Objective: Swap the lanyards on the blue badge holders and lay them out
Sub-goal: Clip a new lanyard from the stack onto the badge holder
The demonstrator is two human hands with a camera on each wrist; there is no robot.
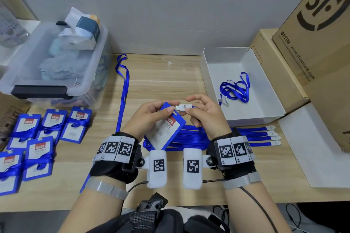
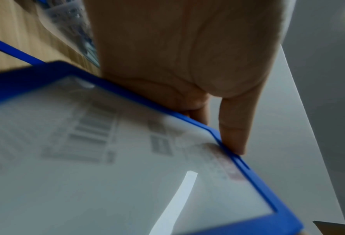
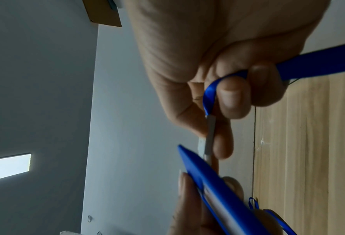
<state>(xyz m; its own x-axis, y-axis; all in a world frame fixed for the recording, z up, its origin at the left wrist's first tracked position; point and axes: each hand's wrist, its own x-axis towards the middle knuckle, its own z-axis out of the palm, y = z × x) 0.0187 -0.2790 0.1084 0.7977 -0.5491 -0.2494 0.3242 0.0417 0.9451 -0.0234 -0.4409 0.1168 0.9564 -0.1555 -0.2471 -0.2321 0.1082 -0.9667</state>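
My left hand (image 1: 151, 113) holds a blue badge holder (image 1: 166, 128) by its top edge, above the middle of the table. My right hand (image 1: 204, 111) pinches the white clip (image 1: 181, 107) of a blue lanyard (image 3: 312, 66) at the holder's top. The left wrist view shows the holder's clear face (image 2: 127, 159) and my fingers (image 2: 234, 127) on its rim. In the right wrist view the clip (image 3: 209, 135) sits between thumb and fingers, touching the holder's edge (image 3: 208, 182). Several loose lanyards (image 1: 255, 136) lie flat under my hands.
Several badge holders wrapped in lanyards (image 1: 37, 138) lie at the left. A white tray (image 1: 214, 73) at the right holds a bunched lanyard (image 1: 234, 89). One long lanyard (image 1: 123, 91) runs along the table. A clear storage bin (image 1: 53, 66) and cardboard boxes (image 1: 312, 43) stand behind.
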